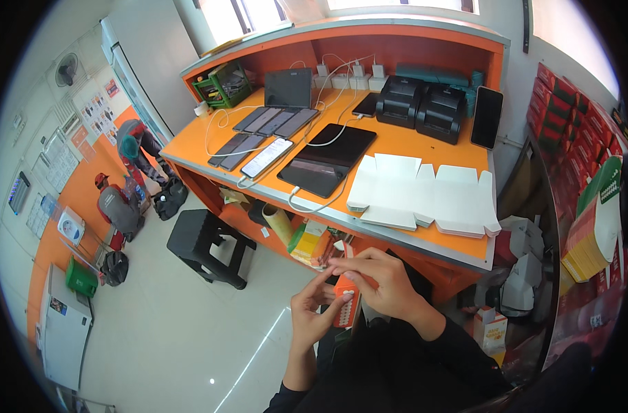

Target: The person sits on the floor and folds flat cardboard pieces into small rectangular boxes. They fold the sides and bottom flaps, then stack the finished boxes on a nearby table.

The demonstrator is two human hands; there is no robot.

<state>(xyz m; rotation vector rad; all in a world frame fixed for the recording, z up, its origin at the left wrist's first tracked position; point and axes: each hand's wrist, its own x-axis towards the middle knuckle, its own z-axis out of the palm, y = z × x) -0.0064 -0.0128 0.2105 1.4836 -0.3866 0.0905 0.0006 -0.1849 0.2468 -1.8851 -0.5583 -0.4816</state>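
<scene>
Both my hands are in front of my body, just below the desk's front edge. Between them is an orange cardboard carton [346,314] with rows of small white shapes on its side and a white flap at its far end. My left hand [312,306] grips it from the left, thumb pressed on its face. From the right, my right hand [388,283] bends over its upper part, fingers meeting those of the left. Much of the carton is hidden behind the fingers. Closest to them on the desk lie flat white carton blanks [424,196], stacked and overlapping.
The orange desk [190,155] carries a tablet [328,162], several phones, charging cables and two black printers [441,110]. A black stool [207,241] stands to the left. Stacked red boxes [575,113] line the right side. Two people [118,206] bend low by the far-left wall.
</scene>
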